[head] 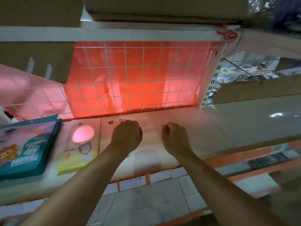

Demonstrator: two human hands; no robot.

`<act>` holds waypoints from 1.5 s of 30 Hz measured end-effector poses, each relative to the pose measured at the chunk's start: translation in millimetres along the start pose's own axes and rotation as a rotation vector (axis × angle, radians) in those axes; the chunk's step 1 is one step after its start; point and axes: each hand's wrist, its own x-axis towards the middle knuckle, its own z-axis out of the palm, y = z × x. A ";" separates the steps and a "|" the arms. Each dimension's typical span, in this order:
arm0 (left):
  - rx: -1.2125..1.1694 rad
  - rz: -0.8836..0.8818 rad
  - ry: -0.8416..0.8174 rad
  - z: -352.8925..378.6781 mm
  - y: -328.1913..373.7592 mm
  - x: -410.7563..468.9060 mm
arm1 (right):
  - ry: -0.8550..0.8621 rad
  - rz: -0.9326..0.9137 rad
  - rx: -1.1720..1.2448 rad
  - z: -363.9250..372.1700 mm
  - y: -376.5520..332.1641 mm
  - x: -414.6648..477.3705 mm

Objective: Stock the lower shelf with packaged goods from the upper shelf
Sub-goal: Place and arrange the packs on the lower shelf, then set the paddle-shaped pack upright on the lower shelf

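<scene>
Flat pale packet (146, 154) lies lengthwise front-to-back on the shelf (219, 131), directly under both hands; left grip (126, 136) and right grip (175, 139) are curled on its far end, a firm hold cannot be confirmed.

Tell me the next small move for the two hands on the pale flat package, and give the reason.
Probably slide the pale flat package left until it sits flush beside the yellow-bottomed package with the round pink window. Both the left hand and the right hand rest curled on top of it, a narrow gap shows between the two packs, and the white shelf lies bare to the right.
</scene>
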 end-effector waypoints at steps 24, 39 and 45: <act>-0.191 0.311 0.332 -127.4 320.0 37.9 | 0.717 -0.227 0.053 -323.7 140.8 -7.8; -0.327 0.374 0.564 -184.5 366.3 131.6 | 0.844 -0.304 0.064 -423.3 157.2 98.9; -0.201 0.310 0.475 -188.6 384.0 153.3 | 0.631 -0.231 0.004 -448.6 180.5 126.2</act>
